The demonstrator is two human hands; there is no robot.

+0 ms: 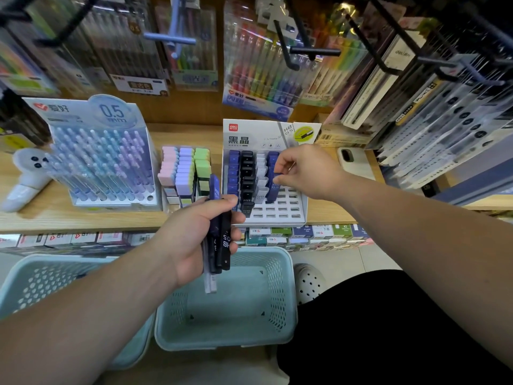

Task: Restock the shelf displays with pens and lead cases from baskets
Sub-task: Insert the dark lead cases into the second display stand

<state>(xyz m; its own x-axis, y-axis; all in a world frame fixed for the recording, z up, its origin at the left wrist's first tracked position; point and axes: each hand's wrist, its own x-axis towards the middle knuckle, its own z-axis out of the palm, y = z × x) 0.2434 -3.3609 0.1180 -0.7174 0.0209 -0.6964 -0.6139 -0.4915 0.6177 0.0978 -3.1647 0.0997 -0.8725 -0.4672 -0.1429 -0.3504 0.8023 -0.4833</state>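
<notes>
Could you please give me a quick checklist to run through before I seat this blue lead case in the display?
1. Right hand pinches the blue lead case: ok.
2. Case lines up with a blue column in the display: ok.
3. Empty slots show in the front rows: ok.
4. Left hand grips the spare cases: ok.
5. Case seated fully in its slot: cannot tell.
6. Basket below holds more stock: not ok, looks empty.

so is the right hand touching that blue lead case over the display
Touching. The head view shows the right hand with its fingers pinching the top end of the blue lead case, over the display.
</notes>
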